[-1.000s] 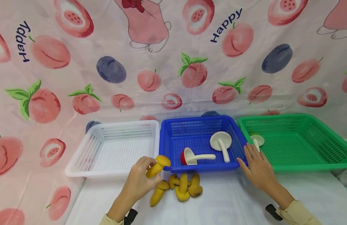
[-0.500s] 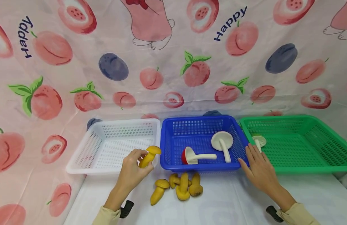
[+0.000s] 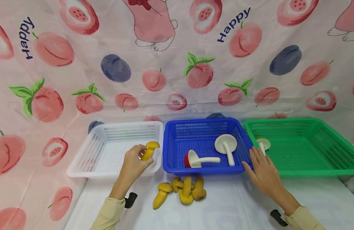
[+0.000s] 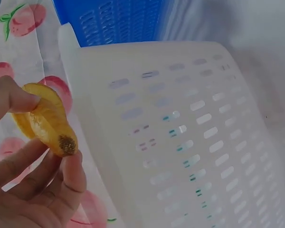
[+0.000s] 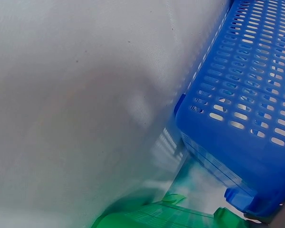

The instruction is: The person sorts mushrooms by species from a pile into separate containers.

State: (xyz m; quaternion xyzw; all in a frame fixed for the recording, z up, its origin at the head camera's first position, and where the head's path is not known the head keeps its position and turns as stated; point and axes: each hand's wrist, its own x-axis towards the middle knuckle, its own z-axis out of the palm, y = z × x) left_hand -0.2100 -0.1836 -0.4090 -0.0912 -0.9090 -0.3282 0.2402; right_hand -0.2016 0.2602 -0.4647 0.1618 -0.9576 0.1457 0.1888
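Yellow mushroom (image 3: 149, 150) held over the white basket (image 3: 90, 174).
Left hand (image 3: 133, 162) pinches it between thumb and fingers; four more mushrooms (image 3: 186, 193) lie before the blue basket (image 3: 205, 171); right hand (image 3: 265, 176), fingers extended, rests at the green basket's (image 3: 314, 172) corner.

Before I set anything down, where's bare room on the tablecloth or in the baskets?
Bare: tablecloth between the loose yellow mushrooms and the right hand; the green basket, right of its small mushroom; the white basket, left of the left hand. Crowded: in front of the left half of the blue basket, where those mushrooms bunch; inside it, two white-stemmed mushrooms.
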